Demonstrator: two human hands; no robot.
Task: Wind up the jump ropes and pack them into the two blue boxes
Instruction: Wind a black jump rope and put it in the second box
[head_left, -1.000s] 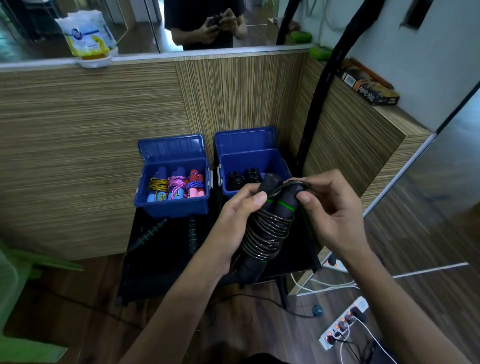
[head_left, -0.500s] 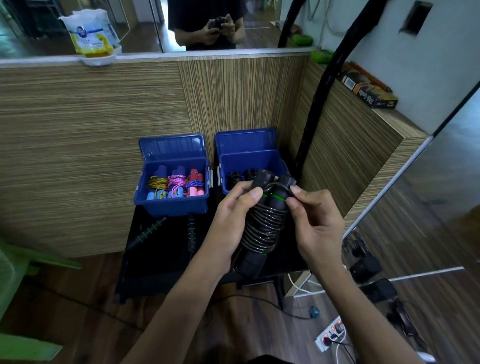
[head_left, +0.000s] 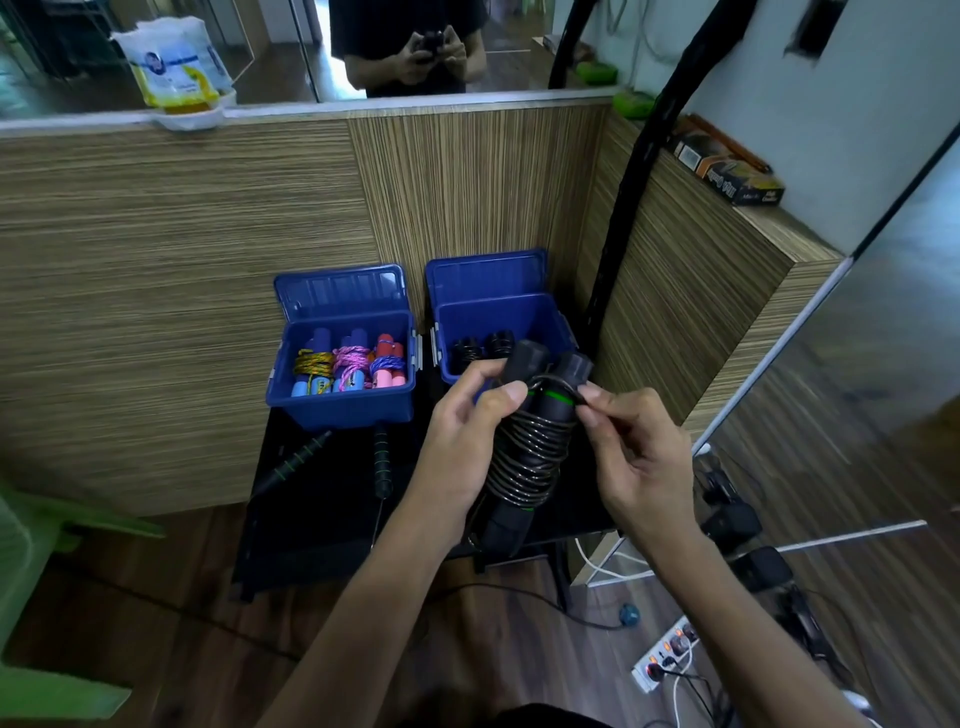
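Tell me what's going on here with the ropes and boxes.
A person is winding up a black jump rope. The left hand grips the paired handles and coil, and the right hand pinches the cord near the top. The left box holds three colourful wound ropes, the right box some black ones. Another black rope lies unwound on the table.

My left hand (head_left: 462, 447) covers the near side of the black jump rope (head_left: 530, 447), and its lower handle ends merge into the dark table (head_left: 322, 519) behind. That rope hides the front rim of the right blue box (head_left: 498, 322). The black bundles (head_left: 480, 347) inside are too dark to count. The power strip (head_left: 665, 657) is half blurred.
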